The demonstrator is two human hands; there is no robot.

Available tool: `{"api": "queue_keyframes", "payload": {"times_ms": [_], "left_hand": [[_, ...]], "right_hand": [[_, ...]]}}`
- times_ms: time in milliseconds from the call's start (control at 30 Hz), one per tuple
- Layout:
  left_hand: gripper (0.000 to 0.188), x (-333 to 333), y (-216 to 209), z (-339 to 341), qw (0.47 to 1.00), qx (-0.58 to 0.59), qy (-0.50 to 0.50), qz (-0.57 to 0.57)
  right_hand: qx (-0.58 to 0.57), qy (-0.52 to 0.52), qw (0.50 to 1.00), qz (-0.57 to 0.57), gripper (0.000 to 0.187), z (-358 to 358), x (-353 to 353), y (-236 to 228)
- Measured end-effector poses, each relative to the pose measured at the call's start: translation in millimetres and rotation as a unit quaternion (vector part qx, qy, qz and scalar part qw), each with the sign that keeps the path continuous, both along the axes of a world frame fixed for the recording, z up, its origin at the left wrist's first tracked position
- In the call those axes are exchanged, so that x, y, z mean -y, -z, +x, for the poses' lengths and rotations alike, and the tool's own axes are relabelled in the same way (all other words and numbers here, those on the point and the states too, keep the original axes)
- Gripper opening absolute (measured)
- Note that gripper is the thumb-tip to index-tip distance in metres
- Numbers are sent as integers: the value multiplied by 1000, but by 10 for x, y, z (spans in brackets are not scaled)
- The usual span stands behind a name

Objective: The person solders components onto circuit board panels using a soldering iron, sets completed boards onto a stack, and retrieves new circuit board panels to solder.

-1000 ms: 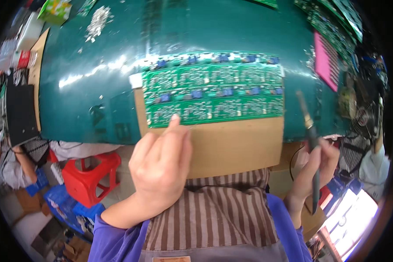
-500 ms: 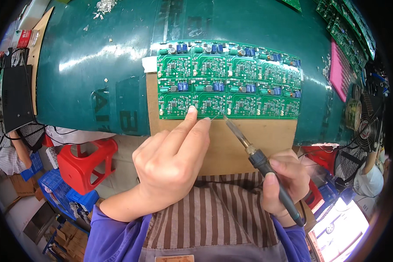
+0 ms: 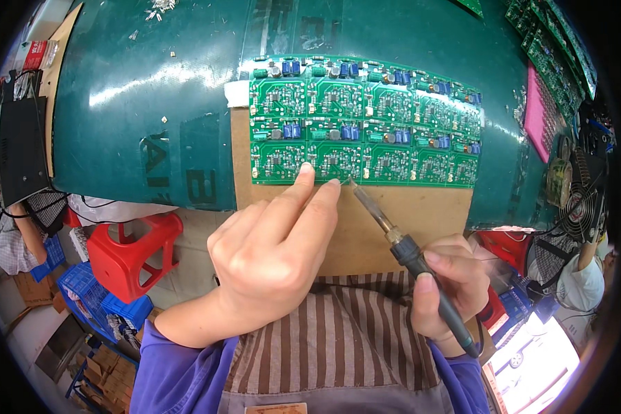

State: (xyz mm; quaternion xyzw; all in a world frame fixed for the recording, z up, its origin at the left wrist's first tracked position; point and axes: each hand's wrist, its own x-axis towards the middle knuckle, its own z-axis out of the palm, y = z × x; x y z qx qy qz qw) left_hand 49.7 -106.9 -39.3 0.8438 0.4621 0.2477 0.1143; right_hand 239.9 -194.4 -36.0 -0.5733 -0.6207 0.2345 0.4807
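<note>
Left hand (image 3: 269, 255): circuit-board panel (image 3: 386, 164) touched by fingertip (image 3: 306, 170), any pinch cannot be told | right hand (image 3: 460, 281): soldering iron (image 3: 410, 255) clamped between fingers (image 3: 446, 261) | panel is spread beneath and beyond left fingers

The place looked like an electronics workshop: a soldering iron (image 3: 408, 254) pointed at a panel of green circuit boards (image 3: 388, 164) on a green bench (image 3: 117, 148), with stacked boards (image 3: 549, 58), blue crates (image 3: 83, 290) and other people (image 3: 581, 281) around.

Circuit board panel (image 3: 386, 131) on sheet (image 3: 428, 214), soldering iron (image 3: 409, 254) before it, stool (image 3: 114, 265) at left, fan (image 3: 578, 207) at right
</note>
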Motion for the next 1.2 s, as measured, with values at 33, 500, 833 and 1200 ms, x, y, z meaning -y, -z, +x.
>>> {"api": "queue_keyframes", "payload": {"times_ms": [33,500,833,1200], "left_hand": [[26,-1,-4,2,1000,-3,1,1],[21,-31,-34,-123,999,35,7,-37],[16,16,-117,-357,994,22,-68,-76],[18,4,41,-368,998,11,-60,-14]], "right_hand": [[-4,2,1000,1,20,-2,-2,10],[11,-20,1000,-1,20,4,26,-80],[106,-106,987,51,29,-213,-156,-112],[105,-110,988,37,27,-366,-248,-29]]}}
